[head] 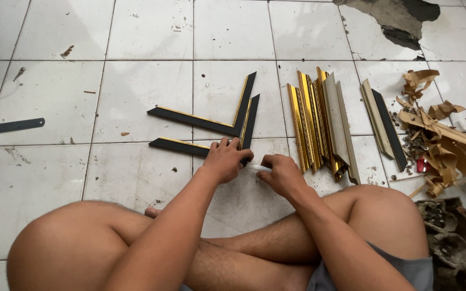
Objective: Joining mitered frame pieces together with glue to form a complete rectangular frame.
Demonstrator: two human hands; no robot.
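Note:
I sit cross-legged on a white tiled floor (136, 97). My left hand (226, 159) presses down on the corner of a black and gold L-shaped frame piece (182, 146) lying in front of me. My right hand (280, 173) is closed around a small white tube (259, 168) whose tip points at that corner. A second black and gold L-shaped frame corner (206, 121) lies just beyond the first, its short arm running up to the right.
A stack of gold and cream moulding strips (319, 121) lies to the right, then two more strips (384, 126). Curled brown paper scraps (438, 134) and a dirty container (449, 242) lie at far right. A dark flat bar (9, 126) lies at left. Broken tile (400, 21) at top right.

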